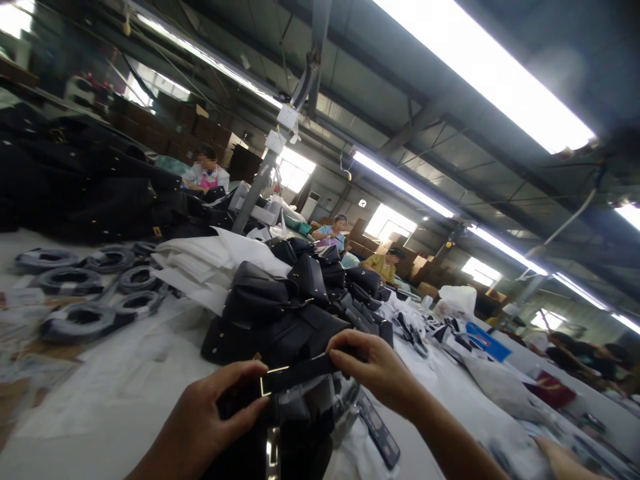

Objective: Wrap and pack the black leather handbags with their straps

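Observation:
A black strap [303, 373] with a square gold buckle [265, 382] is stretched between my two hands. My left hand [213, 410] pinches its buckle end between thumb and fingers. At the other end, my right hand [373, 370] grips the strap with closed fingertips. Directly beneath lies a black bag [305, 433], its gold clasp [273, 450] showing at the bottom of the view. Parts of the bag are hidden behind my left hand and the strap.
Black bags [270, 300] are heaped just ahead, beside white sheets [200, 260]. Coiled dark straps [80, 322] lie at left. A dark phone-like object [379, 432] rests right of the bag. Another person's hand [555, 457] shows lower right. Several people sit farther back.

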Action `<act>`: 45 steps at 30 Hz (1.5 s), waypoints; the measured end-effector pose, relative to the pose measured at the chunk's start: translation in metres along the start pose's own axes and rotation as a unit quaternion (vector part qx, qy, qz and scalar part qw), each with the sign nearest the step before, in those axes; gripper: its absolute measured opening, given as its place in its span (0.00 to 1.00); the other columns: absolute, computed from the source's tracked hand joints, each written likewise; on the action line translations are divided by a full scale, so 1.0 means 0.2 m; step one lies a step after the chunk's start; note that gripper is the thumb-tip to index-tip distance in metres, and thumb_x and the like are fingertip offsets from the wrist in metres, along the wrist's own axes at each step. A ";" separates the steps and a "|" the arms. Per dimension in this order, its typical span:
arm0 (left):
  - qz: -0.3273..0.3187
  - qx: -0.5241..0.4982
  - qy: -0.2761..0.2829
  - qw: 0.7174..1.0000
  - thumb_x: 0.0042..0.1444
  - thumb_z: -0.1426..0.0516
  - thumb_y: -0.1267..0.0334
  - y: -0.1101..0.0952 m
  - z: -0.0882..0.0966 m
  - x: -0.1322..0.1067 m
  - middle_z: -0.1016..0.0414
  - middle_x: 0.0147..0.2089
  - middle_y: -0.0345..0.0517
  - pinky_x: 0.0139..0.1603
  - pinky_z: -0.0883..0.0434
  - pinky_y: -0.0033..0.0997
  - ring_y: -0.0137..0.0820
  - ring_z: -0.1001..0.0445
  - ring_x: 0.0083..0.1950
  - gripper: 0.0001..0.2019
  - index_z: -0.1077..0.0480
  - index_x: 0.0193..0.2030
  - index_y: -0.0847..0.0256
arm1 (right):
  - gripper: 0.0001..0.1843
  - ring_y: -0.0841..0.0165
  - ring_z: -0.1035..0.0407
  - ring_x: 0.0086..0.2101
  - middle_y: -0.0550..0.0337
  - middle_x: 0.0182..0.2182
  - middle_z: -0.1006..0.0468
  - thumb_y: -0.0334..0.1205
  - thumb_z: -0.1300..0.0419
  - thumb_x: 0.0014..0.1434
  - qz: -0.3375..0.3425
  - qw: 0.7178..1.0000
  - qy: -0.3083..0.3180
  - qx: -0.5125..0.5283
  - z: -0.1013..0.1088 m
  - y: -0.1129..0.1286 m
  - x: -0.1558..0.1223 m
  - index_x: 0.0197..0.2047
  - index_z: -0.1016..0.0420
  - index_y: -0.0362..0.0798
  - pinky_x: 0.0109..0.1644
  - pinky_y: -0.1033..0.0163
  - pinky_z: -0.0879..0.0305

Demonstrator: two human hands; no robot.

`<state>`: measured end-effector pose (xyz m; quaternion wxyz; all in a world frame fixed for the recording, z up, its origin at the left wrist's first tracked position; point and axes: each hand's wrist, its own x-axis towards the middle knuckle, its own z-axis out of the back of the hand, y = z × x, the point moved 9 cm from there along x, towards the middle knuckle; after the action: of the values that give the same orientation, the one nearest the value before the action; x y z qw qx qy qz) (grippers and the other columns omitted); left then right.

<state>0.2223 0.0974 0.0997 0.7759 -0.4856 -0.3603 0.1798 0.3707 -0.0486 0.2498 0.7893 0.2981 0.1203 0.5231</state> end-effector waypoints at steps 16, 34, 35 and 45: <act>-0.009 -0.066 -0.039 0.997 0.48 0.31 0.48 -0.06 0.06 -0.01 0.14 0.44 0.37 0.48 0.20 0.28 0.38 0.16 0.44 0.14 0.18 0.42 0.45 | 0.07 0.68 0.26 0.37 0.62 0.35 0.20 0.28 0.38 0.58 0.118 0.990 -0.012 -0.075 -0.12 0.27 0.03 0.36 0.19 0.48 0.43 0.66 0.35; 0.020 -0.120 -0.048 0.991 0.44 0.29 0.49 -0.07 0.09 0.00 0.14 0.42 0.40 0.49 0.19 0.34 0.41 0.16 0.43 0.16 0.17 0.41 0.48 | 0.14 0.63 0.26 0.49 0.60 0.48 0.18 0.37 0.30 0.59 0.202 0.966 0.050 -0.153 -0.32 0.33 0.03 0.49 0.21 0.54 0.68 0.52 0.49; 0.020 -0.117 -0.051 0.992 0.44 0.29 0.50 -0.07 0.10 0.00 0.14 0.41 0.39 0.49 0.19 0.34 0.42 0.16 0.42 0.15 0.17 0.40 0.48 | 0.18 0.62 0.27 0.53 0.60 0.52 0.19 0.39 0.29 0.59 0.212 0.961 0.064 -0.164 -0.35 0.34 0.03 0.52 0.23 0.56 0.72 0.49 0.58; 0.062 -0.102 -0.012 0.993 0.48 0.33 0.49 0.01 0.19 -0.01 0.14 0.41 0.41 0.49 0.20 0.35 0.43 0.16 0.44 0.15 0.17 0.41 0.49 | 0.25 0.63 0.22 0.45 0.61 0.42 0.15 0.43 0.25 0.54 0.193 0.953 0.130 -0.192 -0.42 0.28 0.09 0.55 0.22 0.58 0.73 0.46 0.63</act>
<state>0.1933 0.1196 0.1075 0.7054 -0.5811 -0.3555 0.1959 0.2942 0.0127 0.2199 0.6932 0.0879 0.0594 0.7129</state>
